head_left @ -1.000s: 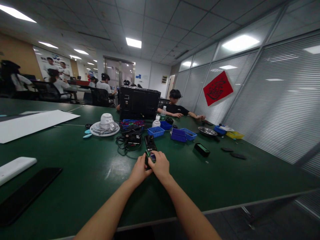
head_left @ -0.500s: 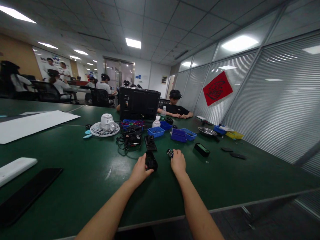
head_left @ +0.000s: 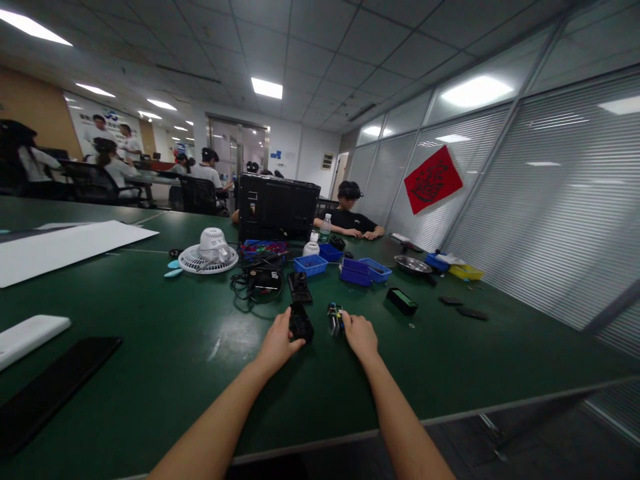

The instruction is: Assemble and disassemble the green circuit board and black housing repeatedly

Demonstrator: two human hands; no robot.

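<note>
My left hand (head_left: pixel 277 339) is closed around the side of a black plastic housing (head_left: pixel 301 324), with its hollow inside facing up. To the right of it, my right hand (head_left: pixel 361 335) grips a small electronic module (head_left: pixel 335 319) by its right side; yellow, blue and metallic parts show on it. The two pieces are apart, a short gap of table between them. Just beyond the housing lies a black device with a round knob-like part (head_left: pixel 299 287). Further right rests a black box with a green top (head_left: pixel 402 301).
On the green table (head_left: pixel 200 380) are a tangle of black cables with an adapter (head_left: pixel 265 281), a white fan part (head_left: pixel 209 257), blue trays (head_left: pixel 310 265), a metal bowl (head_left: pixel 413 265) and a large black casing (head_left: pixel 278 208). A person (head_left: pixel 350 217) sits across the table.
My right hand has turned the module, so more of its coloured and metallic parts show, and has shifted slightly right. My left hand keeps its hold on the housing.
</note>
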